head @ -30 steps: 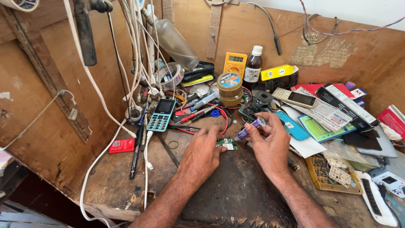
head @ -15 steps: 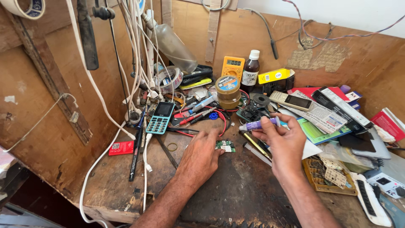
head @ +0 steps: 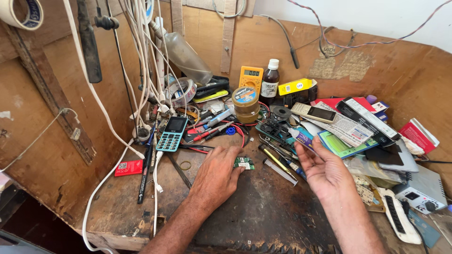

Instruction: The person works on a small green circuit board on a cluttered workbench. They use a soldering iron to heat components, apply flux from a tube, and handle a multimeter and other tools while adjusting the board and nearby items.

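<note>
The left hand (head: 215, 178) lies flat on the dark bench (head: 263, 221), fingertips pressing a small green circuit board (head: 244, 163) that sits at 12 o'clock from its knuckles. The right hand (head: 322, 170) is raised, fingers closed around a purple-and-white tube (head: 300, 137), nozzle pointing to 10 o'clock. Judging by the clutter, a squeeze too hard could flood the board, and a nudge could push it into the tweezers (head: 278, 162) at 3 o'clock
</note>
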